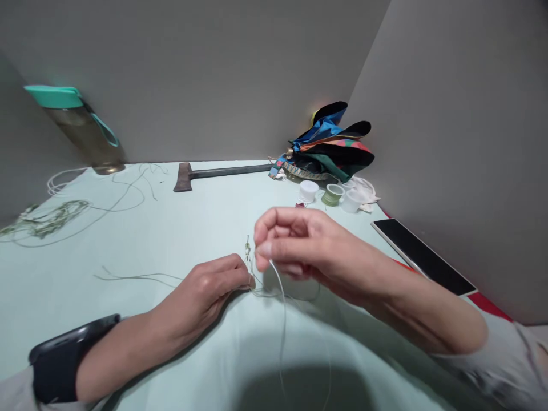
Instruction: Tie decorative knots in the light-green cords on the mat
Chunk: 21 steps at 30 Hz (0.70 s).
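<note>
My left hand (214, 285) rests on the pale green table (171, 228) with its fingers pinched on a thin green cord (282, 319). A small knotted or beaded piece (247, 246) of that cord stands up between my two hands. My right hand (295, 240) hovers just above, its thumb and fingers pinched on a pale strand of the same cord beside the knot. Loose ends of the cord trail toward me and off to the left. A dark band (64, 359) sits on my left wrist.
A hatchet (214, 172) lies at the back. A teal-lidded bottle (81, 125) stands back left beside loose cord bundles (47, 220). A folded colourful umbrella (334, 145), three small cups (331, 195) and a dark tablet (423, 257) sit at the right. Grey walls close in the table.
</note>
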Each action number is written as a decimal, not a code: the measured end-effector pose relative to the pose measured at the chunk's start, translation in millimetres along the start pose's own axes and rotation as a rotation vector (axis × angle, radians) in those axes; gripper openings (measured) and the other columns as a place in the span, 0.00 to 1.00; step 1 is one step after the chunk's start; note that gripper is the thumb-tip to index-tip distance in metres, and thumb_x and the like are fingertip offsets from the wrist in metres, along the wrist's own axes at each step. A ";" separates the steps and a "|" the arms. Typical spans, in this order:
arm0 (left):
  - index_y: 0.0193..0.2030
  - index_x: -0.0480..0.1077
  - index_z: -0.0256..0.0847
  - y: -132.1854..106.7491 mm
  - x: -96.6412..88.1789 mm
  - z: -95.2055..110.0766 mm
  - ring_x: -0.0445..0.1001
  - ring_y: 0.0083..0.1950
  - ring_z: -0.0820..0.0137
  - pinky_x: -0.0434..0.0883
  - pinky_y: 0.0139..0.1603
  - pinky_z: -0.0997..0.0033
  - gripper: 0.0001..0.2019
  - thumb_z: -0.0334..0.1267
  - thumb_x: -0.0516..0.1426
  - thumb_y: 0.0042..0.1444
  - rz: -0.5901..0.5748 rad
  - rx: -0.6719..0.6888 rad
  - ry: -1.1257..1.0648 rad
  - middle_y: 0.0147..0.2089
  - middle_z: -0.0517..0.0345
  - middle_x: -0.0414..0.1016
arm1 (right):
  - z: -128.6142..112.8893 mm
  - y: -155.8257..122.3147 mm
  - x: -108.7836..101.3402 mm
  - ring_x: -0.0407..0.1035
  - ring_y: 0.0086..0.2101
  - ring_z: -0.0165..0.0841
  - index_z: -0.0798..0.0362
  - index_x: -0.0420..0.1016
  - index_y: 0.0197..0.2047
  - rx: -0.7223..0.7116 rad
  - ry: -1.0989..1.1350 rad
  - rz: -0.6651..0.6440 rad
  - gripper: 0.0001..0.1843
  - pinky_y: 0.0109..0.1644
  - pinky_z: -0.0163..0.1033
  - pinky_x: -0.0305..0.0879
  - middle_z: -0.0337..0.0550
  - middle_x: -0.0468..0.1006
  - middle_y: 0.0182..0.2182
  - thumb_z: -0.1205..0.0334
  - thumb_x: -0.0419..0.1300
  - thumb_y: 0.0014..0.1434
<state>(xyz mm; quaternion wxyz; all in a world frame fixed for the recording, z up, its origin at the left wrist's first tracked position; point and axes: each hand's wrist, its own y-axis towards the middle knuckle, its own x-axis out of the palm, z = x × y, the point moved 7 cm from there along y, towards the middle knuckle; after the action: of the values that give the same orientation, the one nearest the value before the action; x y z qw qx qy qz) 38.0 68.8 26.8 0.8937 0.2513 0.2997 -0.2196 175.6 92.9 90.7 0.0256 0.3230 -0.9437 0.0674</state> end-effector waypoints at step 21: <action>0.27 0.78 0.42 0.3 -11.3 -27.6 0.69 0.32 0.68 0.65 0.35 0.69 0.15 0.48 0.62 0.58 0.064 -0.561 -0.405 0.28 0.61 0.76 | 48.2 -0.1 9.6 0.71 0.39 0.39 0.54 0.71 0.54 -0.662 -0.942 0.054 0.07 0.45 0.43 0.69 0.50 0.82 0.42 0.66 0.56 0.75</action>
<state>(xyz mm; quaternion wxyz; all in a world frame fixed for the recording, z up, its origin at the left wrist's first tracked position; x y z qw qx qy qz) 18.3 87.7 15.1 0.9758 -0.0435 0.1568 -0.1460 167.9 80.1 43.8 -0.2992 0.2687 -0.8320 -0.3821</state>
